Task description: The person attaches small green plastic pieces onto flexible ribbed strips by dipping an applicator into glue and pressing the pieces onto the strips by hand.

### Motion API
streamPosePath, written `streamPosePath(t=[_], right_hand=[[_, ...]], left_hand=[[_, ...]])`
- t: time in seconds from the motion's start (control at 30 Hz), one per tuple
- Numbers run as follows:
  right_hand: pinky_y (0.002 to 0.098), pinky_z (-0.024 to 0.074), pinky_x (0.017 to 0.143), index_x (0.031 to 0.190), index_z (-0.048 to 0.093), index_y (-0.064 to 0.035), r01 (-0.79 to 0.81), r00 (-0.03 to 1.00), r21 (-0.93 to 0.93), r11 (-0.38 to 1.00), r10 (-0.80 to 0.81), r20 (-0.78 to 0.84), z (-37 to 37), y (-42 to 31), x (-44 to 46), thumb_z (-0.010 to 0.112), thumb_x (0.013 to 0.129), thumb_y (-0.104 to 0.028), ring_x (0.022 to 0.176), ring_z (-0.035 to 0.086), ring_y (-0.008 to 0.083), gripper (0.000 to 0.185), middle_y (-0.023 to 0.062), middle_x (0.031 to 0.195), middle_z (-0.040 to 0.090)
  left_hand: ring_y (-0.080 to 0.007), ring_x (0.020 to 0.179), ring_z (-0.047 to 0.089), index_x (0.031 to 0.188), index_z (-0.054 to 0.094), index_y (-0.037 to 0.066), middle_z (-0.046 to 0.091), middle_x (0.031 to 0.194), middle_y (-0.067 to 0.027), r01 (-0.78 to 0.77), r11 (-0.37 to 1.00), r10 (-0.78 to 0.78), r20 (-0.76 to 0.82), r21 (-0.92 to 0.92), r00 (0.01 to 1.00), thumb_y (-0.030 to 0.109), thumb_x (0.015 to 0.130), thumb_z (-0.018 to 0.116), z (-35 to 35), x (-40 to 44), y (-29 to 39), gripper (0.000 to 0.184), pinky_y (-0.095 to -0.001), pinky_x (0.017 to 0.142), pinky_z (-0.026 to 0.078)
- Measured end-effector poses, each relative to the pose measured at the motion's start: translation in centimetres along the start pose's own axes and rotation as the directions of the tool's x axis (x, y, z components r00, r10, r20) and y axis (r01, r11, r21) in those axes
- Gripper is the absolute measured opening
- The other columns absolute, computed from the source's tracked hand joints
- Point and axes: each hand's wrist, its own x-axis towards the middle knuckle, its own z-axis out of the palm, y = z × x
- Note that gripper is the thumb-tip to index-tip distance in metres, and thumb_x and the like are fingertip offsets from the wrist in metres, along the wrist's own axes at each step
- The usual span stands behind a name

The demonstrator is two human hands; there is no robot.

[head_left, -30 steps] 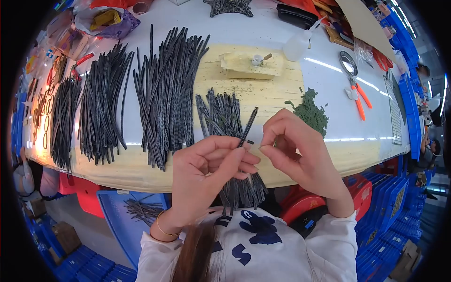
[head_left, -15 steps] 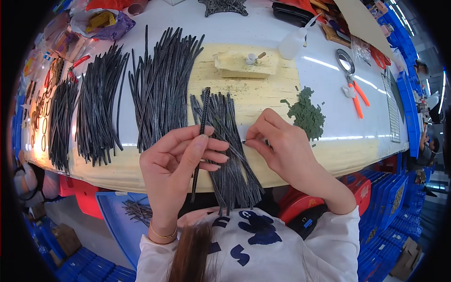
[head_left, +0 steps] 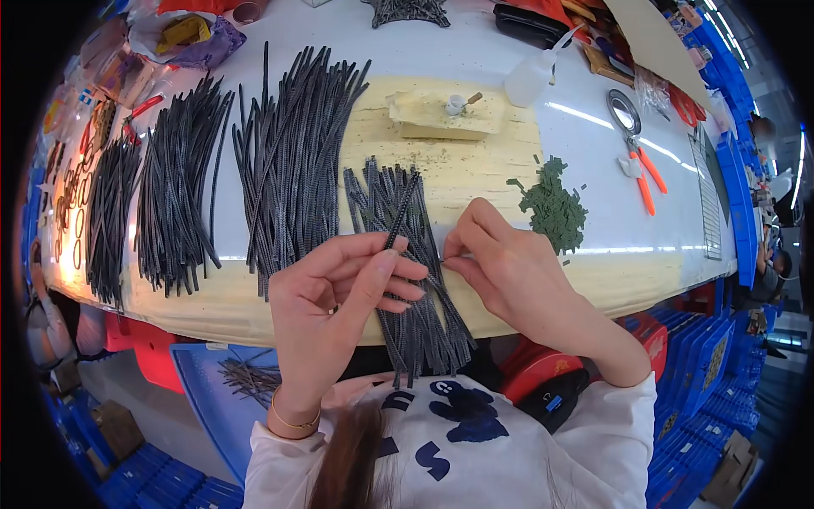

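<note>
Between the thumb and index finger of my left hand (head_left: 335, 293) is a thin black textured strip (head_left: 404, 208), its upper end tilted to the right. The other fingers of that hand are loosely spread. Beneath it lies a bundle of similar black strips (head_left: 415, 314), reaching over the table's front edge. To the right, my right hand (head_left: 504, 271) is closed in a pinch just off the bundle. Whatever sits between its fingertips is too small to make out. A pile of small dark green pieces (head_left: 554, 208) lies beyond the right hand.
Larger bundles of black strips (head_left: 292, 161) lie at the left. A yellow block (head_left: 441, 127) bears a small white cup (head_left: 455, 104). Behind stands a squeeze bottle (head_left: 527, 81). Orange-handled pliers (head_left: 649, 178) and a magnifier (head_left: 623, 110) lie right. A blue tray (head_left: 208, 390) sits below the table edge.
My left hand has moved slightly right, and its strip has gone from nearly upright to leaning right. My right hand stays almost in place, still pinching.
</note>
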Motion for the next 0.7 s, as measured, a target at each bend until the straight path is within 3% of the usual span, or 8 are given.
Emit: streamPosePath(t=[0.2, 0.33, 0.53, 0.67, 0.7], right_hand=[[0.0259, 0.0398, 0.055, 0.084, 0.054, -0.0029, -0.026, 0.997, 0.045, 0.999, 0.029, -0.073, -1.4, -0.4, -0.3, 0.063, 0.073, 0.003, 0.062, 0.048, 0.0175, 0.016, 0.0049, 0.086, 0.048], [0.0228, 0.0366, 0.054, 0.080, 0.056, -0.0018, 0.024, 0.999, 0.273, 0.962, -0.014, -0.036, -3.8, -1.9, -0.5, 0.064, 0.071, 0.004, 0.062, 0.046, 0.0150, 0.014, 0.0049, 0.086, 0.050], [0.0197, 0.0345, 0.054, 0.077, 0.057, -0.0026, 0.084, 0.996, 0.302, 0.950, -0.075, -0.039, -4.0, -2.3, 0.2, 0.064, 0.070, 0.004, 0.062, 0.043, 0.0118, 0.012, 0.0041, 0.087, 0.051], [0.0186, 0.0350, 0.055, 0.079, 0.058, -0.0030, -0.106, 0.990, 0.592, 0.799, 0.140, -0.011, -3.8, -2.7, 0.3, 0.064, 0.072, 0.004, 0.063, 0.041, 0.0089, 0.012, 0.0037, 0.087, 0.051], [0.0186, 0.0350, 0.055, 0.079, 0.058, -0.0030, -0.096, 0.992, 0.593, 0.799, 0.129, -0.013, -3.4, -2.8, 0.4, 0.064, 0.072, 0.004, 0.063, 0.041, 0.0089, 0.012, 0.0037, 0.087, 0.051]], left_hand=[[-0.0149, 0.066, 0.064, 0.102, 0.061, -0.006, 0.068, 0.082, -0.0150, 0.082, 0.996, -0.083, 0.039, 0.029, 0.996, 0.001, 0.086, 0.058, 0.3, 0.0, -0.2, 0.018, -0.0195, 0.061, 0.052], [-0.0144, 0.067, 0.064, 0.101, 0.061, -0.006, 0.068, 0.081, -0.0143, 0.125, 0.991, -0.130, 0.140, 0.045, 0.982, 0.002, 0.086, 0.059, 0.8, 0.0, -0.5, 0.017, -0.0195, 0.062, 0.052], [-0.0150, 0.068, 0.064, 0.101, 0.060, -0.007, 0.067, 0.080, -0.0144, 0.084, 0.993, -0.098, 0.182, 0.079, 0.978, 0.001, 0.086, 0.058, 0.7, -0.3, -0.4, 0.016, -0.0199, 0.063, 0.052], [-0.0158, 0.069, 0.065, 0.102, 0.058, -0.007, 0.067, 0.081, -0.0146, 0.081, 0.995, -0.073, 0.121, -0.060, 0.990, 0.001, 0.087, 0.056, 1.0, -0.3, 0.0, 0.017, -0.0203, 0.063, 0.053], [-0.0158, 0.069, 0.065, 0.102, 0.058, -0.007, 0.067, 0.081, -0.0146, 0.073, 0.996, -0.066, 0.114, -0.057, 0.991, 0.001, 0.087, 0.056, 1.0, -0.3, 0.1, 0.017, -0.0203, 0.063, 0.053]])
